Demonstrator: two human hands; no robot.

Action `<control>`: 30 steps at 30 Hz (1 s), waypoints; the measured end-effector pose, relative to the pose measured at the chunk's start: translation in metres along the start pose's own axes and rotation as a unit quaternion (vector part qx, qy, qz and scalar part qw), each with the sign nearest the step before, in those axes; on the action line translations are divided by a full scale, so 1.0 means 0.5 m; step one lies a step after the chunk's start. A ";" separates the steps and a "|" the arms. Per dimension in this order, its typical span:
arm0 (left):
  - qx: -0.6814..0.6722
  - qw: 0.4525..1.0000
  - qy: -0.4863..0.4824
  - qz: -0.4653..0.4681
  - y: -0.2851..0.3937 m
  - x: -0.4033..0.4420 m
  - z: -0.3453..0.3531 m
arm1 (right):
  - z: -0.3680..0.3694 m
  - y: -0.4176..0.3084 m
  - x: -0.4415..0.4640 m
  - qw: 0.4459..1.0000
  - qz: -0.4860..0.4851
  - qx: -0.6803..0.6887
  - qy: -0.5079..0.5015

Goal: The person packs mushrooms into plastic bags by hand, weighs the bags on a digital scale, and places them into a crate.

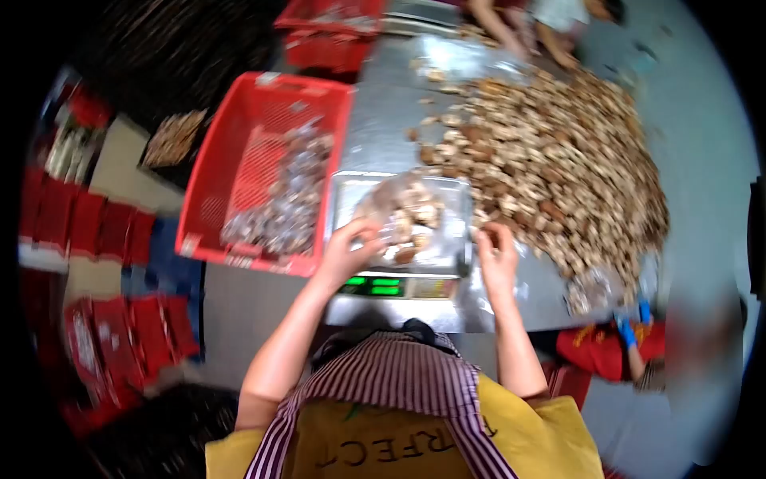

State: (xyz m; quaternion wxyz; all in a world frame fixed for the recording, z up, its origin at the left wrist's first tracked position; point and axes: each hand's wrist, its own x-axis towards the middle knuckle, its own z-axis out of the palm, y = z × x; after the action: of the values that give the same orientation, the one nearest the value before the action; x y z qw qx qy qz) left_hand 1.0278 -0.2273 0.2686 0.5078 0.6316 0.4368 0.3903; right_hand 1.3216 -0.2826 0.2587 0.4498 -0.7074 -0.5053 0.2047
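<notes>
A clear plastic bag of mushrooms [413,219] lies on the metal pan of a digital scale [456,254], whose green display is lit. My left hand [351,251] is at the bag's left side, fingers curled closed on the edge of the plastic. Just right of the scale is my right hand [496,254], its fingers bent in and close together, near the border of a large heap of loose mushrooms [558,160]. Whatever those fingers hold, if anything, is too blurred to make out.
Left of the scale stands a red crate [209,191] partly filled with bagged mushrooms [291,191]. More plastic bags [455,60] lie at the far side. Another person's hands [566,60] reach the heap's far edge. A blue-gloved person [626,327] is at right.
</notes>
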 end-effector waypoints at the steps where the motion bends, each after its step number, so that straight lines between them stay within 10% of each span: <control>1: 0.005 0.999 0.014 -0.039 -0.004 -0.006 -0.002 | -0.004 0.011 -0.011 1.000 -0.003 0.014 0.005; 19: -0.098 0.986 0.060 -0.123 0.002 -0.031 0.023 | -0.106 0.397 -0.133 0.924 0.278 0.214 0.151; 30: -0.088 0.979 0.137 -0.124 0.021 -0.037 0.061 | -0.183 0.476 0.121 0.947 0.169 -0.232 0.142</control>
State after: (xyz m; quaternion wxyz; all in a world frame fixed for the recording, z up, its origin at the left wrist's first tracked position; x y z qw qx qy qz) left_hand 1.0521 -0.2551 0.2726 0.5414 0.4660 0.5413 0.4435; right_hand 1.5403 -0.2876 0.1149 0.2989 -0.8891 -0.3426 0.0527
